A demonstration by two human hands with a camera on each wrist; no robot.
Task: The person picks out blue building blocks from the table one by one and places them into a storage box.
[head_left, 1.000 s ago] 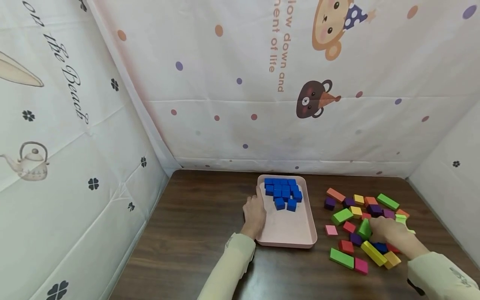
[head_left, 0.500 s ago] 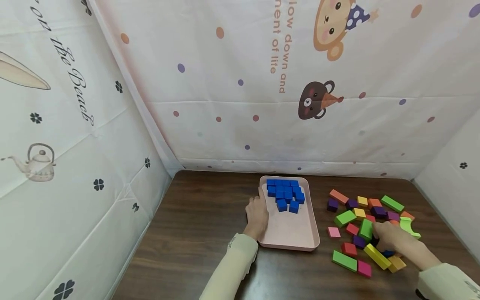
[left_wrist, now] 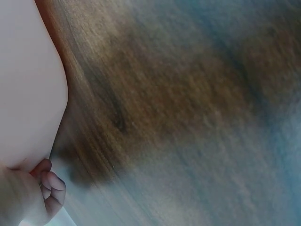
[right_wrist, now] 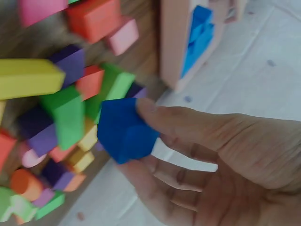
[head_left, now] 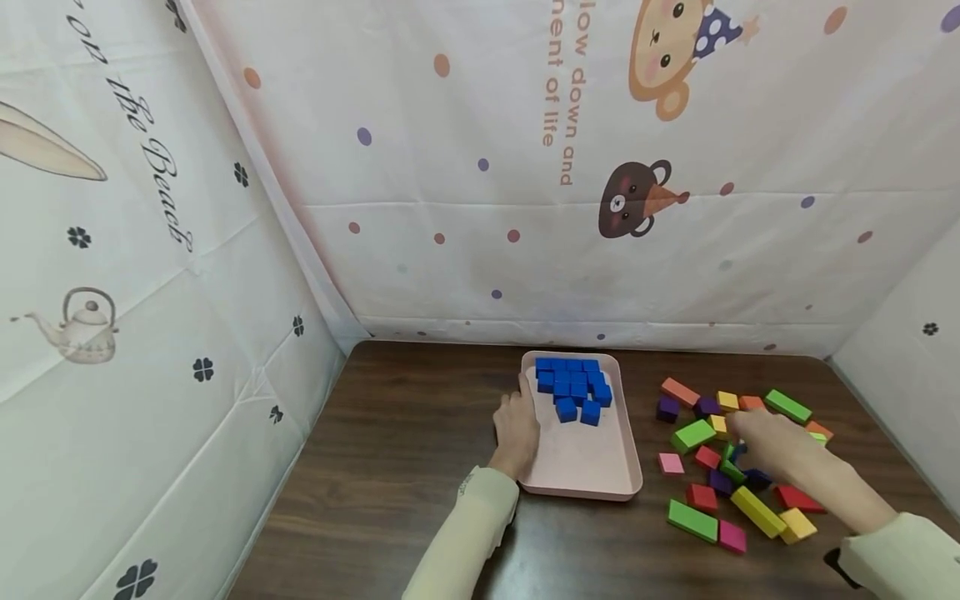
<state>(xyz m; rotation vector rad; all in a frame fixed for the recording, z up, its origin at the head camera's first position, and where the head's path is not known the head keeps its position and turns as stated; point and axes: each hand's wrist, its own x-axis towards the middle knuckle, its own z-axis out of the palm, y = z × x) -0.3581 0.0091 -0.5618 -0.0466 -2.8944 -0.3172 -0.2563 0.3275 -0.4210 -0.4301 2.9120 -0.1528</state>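
My right hand (head_left: 776,442) is over the pile of coloured blocks and pinches a blue block (right_wrist: 124,132) between thumb and fingers; the right wrist view shows it raised over the other blocks. My left hand (head_left: 515,429) grips the left rim of a pale pink tray (head_left: 585,458), its index finger along the edge. In the left wrist view this hand's curled fingers (left_wrist: 55,188) are low in the corner. Several blue cubes (head_left: 570,379) sit in rows at the far end of the tray, with two cubes nearer the front.
Loose blocks lie right of the tray: a green one (head_left: 692,521), a yellow one (head_left: 757,511), a pink one (head_left: 671,464), a purple one (head_left: 667,408), and several more. A printed curtain (head_left: 450,267) hangs behind the brown wooden table (head_left: 420,417).
My right hand has lifted from among the blocks with a blue block pinched in its fingers, moving slightly back and left. My left hand stays at the tray's rim.
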